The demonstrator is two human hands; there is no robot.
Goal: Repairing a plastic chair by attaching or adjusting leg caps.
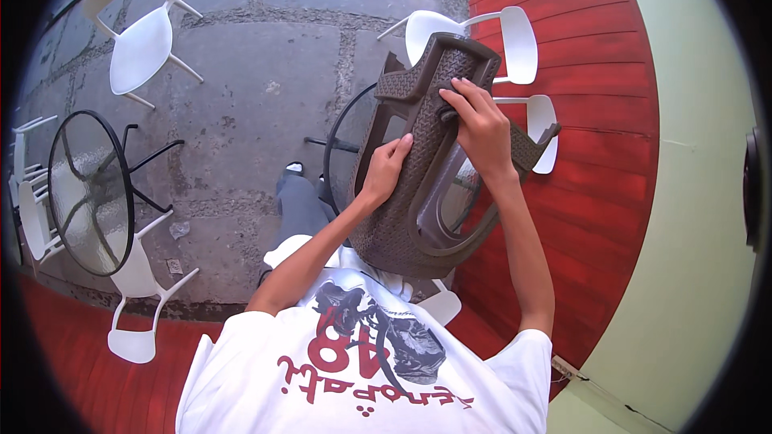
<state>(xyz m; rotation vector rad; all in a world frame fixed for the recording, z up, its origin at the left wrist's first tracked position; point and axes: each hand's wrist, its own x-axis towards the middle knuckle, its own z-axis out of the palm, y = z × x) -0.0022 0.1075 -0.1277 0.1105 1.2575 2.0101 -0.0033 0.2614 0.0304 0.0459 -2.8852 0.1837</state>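
Note:
A brown plastic chair with a woven pattern (388, 229) is tipped over in front of me, its lower end close to my body. My left hand (388, 167) grips the edge of one of its openings, the thumb lying on the woven surface. Higher up, my right hand (482, 124) presses against the chair with bent fingers. Beneath those fingers bulges a small dark wad (447, 116) that looks like a cloth, mostly covered by the hand. Behind the chair, a round glass table with a black rim (330, 141) is partly hidden.
White chairs stand at the far left (143, 52) and beside the red planked platform (579, 137) on the right. Another round glass table (90, 193) is at the left, with white chairs around it. Grey paving (241, 72) spreads ahead; a pale green wall (683, 72) rises at right.

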